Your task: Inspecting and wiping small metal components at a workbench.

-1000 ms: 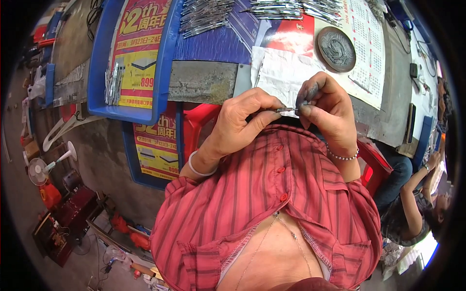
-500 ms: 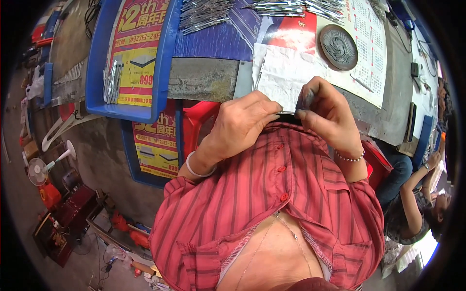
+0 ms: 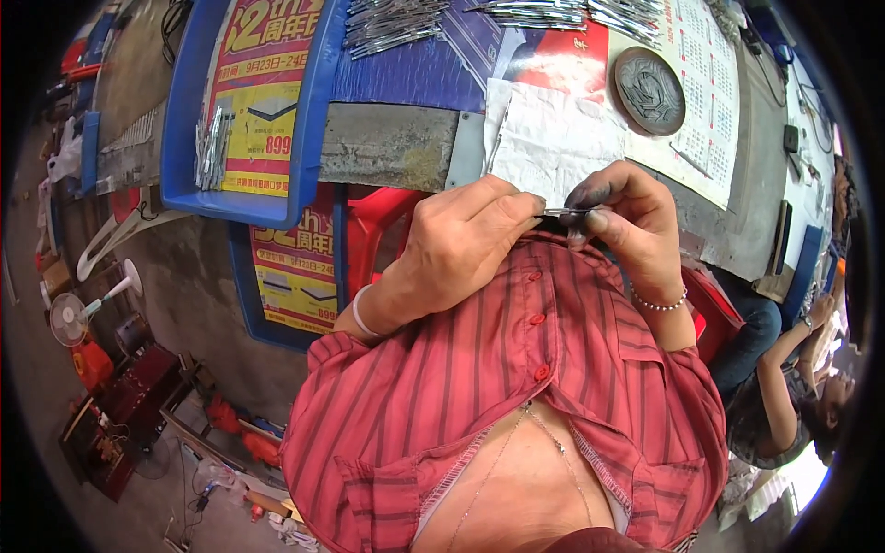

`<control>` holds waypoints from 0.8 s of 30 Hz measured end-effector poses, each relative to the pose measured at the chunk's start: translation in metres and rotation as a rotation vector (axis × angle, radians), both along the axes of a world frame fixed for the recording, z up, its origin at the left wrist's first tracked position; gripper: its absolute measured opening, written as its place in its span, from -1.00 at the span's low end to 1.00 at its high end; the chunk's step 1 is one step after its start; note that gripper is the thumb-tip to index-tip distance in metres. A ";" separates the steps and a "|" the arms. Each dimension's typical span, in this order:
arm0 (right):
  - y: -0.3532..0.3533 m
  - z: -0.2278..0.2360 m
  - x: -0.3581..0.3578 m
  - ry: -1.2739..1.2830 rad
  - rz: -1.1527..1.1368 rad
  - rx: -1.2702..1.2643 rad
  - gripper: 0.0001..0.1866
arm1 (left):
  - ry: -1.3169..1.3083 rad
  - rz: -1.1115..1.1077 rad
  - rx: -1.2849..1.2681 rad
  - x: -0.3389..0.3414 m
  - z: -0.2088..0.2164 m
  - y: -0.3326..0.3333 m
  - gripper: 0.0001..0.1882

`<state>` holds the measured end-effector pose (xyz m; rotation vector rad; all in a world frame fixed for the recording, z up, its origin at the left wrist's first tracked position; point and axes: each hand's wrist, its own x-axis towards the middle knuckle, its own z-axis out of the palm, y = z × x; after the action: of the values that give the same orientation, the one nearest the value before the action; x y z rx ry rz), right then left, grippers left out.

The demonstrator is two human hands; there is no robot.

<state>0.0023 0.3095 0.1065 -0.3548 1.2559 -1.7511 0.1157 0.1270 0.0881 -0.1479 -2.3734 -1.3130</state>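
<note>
My left hand (image 3: 475, 240) is closed, pinching one end of a thin metal rod-like piece (image 3: 555, 212) near the table's front edge. At its other end, the thumb and fingers of my right hand (image 3: 636, 217) pinch it; those fingertips are stained dark grey. Most of the piece is hidden by fingers, so its exact kind cannot be made out. Just beyond the hands lies a crumpled white paper (image 3: 553, 138), with a slim metal piece (image 3: 499, 138) along its left side. A round brown dish (image 3: 650, 90) with dark grey smeared contents sits behind my right hand.
Piles of thin metal pieces (image 3: 392, 26) lie at the back. A blue tray (image 3: 306, 138) at the left holds several more; another blue tray (image 3: 258, 304) sits lower. Beneath the table is a red stool (image 3: 369, 221). At the far right sits another person (image 3: 784, 396).
My right hand's fingers have shifted from a raised curl to a pinch round the metal piece's right end. The left hand keeps its grip, nearly in place.
</note>
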 end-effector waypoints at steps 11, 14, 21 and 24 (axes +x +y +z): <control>-0.001 -0.009 0.012 0.305 -0.037 0.088 -0.92 | 0.013 0.026 -0.003 -0.001 -0.001 0.010 -0.79; -0.006 -0.010 0.014 0.223 -0.119 0.062 -0.92 | 0.036 0.063 -0.091 -0.002 0.000 0.011 -0.79; -0.005 -0.017 0.011 0.172 -0.146 -0.017 -0.87 | 0.067 0.107 -0.194 -0.003 -0.001 0.013 -0.77; -0.005 -0.018 0.011 0.203 -0.138 0.015 -0.88 | 0.076 0.113 -0.218 -0.003 -0.003 0.014 -0.76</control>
<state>0.0136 0.3042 0.0890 -0.4555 1.4673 -1.8566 0.1123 0.1406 0.0852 -0.1230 -2.4170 -0.9785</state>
